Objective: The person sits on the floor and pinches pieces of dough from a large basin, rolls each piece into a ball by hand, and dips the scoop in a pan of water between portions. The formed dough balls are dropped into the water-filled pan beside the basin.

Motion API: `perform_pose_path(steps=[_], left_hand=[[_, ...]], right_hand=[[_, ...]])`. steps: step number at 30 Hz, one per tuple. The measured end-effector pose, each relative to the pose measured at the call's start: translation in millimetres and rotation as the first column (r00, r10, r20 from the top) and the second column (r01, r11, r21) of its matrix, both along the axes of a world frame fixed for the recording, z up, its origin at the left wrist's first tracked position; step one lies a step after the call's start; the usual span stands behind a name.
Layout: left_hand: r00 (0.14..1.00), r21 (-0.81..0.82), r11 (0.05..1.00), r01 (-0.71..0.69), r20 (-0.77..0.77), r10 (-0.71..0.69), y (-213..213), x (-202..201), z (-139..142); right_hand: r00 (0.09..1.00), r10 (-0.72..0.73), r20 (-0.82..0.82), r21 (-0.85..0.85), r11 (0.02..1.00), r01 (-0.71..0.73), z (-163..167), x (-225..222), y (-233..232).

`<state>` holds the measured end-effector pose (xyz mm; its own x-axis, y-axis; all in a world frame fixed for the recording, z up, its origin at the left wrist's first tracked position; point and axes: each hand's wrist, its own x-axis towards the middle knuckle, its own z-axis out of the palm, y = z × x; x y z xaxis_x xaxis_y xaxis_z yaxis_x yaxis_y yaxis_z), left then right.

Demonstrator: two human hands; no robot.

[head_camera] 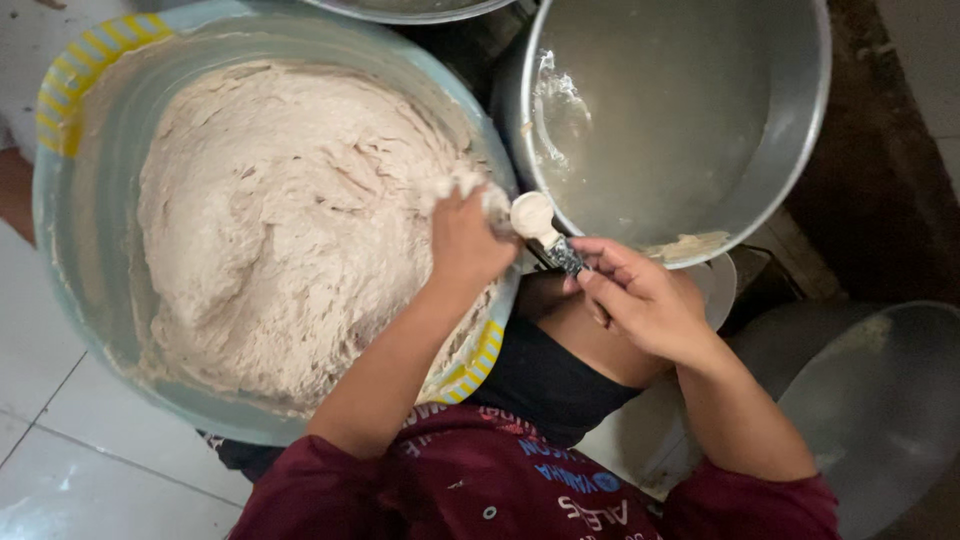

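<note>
The left hand reached forward, forearm angled up over the basin's near rim, fingers curled into the dough at its right edge, clenched on a lump of it. The right hand was bent inward at the wrist, fingers pinched around the handle of a small spoon, whose round bowl carried pale batter just beside the left fingers. The large blue basin held a mound of beige dough. Beyond the right fingers, a metal pot held cloudy liquid.
</note>
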<state>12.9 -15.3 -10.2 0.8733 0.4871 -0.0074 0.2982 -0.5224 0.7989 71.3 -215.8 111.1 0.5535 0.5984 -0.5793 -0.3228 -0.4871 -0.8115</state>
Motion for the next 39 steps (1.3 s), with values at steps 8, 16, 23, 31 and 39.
perform_pose_path(steps=[8,16,23,31,39], left_hand=[[0.991,-0.123,0.992,-0.040,0.125,0.055,-1,-8,1],[0.940,-0.284,0.959,-0.024,0.319,0.118,-15,-8,-6],[0.977,-0.262,0.962,0.072,0.213,-0.015,-19,-6,-1],[0.997,-0.003,0.999,-0.034,-0.062,0.034,-5,-2,17],[0.974,-0.142,0.990,-0.009,0.224,0.041,-8,-12,4]], right_hand=[[0.599,0.240,0.764,-0.293,0.956,-0.010,8,26,-17],[0.979,-0.063,0.196,-0.119,0.989,0.087,10,9,-2],[0.864,0.116,0.489,-0.008,0.992,-0.129,5,-19,14],[0.995,-0.094,-0.028,-0.061,0.994,0.092,-6,-2,-16],[0.765,0.165,0.623,-0.343,0.936,0.077,0,29,-24]])
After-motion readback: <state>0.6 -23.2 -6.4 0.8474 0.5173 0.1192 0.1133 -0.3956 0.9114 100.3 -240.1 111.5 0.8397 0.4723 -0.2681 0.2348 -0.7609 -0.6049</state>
